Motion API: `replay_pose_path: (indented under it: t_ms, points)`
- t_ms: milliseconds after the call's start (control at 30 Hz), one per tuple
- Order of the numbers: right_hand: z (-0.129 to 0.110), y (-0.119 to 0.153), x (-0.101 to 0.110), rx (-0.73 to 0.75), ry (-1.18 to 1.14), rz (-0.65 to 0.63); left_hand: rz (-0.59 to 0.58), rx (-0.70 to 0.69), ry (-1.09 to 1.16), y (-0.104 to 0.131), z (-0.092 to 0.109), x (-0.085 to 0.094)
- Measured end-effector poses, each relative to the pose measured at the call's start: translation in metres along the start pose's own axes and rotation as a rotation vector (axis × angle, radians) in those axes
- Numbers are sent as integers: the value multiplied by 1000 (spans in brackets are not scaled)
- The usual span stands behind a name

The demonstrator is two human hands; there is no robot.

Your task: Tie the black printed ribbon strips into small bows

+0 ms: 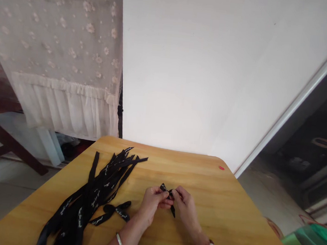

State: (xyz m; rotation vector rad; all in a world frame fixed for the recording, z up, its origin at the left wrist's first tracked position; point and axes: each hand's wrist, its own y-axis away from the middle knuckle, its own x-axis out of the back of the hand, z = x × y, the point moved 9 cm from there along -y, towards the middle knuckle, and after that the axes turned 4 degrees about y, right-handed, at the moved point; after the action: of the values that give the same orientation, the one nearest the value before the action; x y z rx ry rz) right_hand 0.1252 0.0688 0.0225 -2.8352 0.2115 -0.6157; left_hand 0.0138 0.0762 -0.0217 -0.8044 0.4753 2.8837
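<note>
Between my hands, above the wooden table (246, 223), is a black ribbon (173, 211) with white lettering, partly formed into a bow. My left hand (155, 202) pinches it from the left with thumb and fingers. From the other side, my right hand (185, 204) grips it near its middle, and one tail hangs down between the hands. My fingers cover the centre of the ribbon. A tied black bow (114, 211) lies on the table just left of my left wrist. Further left is a long heap of loose black ribbons (99, 193) printed with white script.
A small red piece (221, 167) lies near the table's far right corner. Behind the table stands a white panel (186, 70), with a lace curtain (72, 52) to its left. A green translucent bin (310, 244) is beside the table at the right.
</note>
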Motion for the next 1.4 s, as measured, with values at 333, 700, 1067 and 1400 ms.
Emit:
replay_pose_path:
  t_ms: [333,700,1067,1400]
  points:
    - [5,-1,3,-63,-193,19,-126,-6,59,4,3,-13]
    - [-3,-1,-8,-72,-331,-110,-59,3,-21,5,2,-11]
    - [-5,-1,0,-59,-181,-51,-52,-55,-59,9,13,-9]
    - [-7,0,1,-51,-175,-46,-10,-74,-60,6,14,-3]
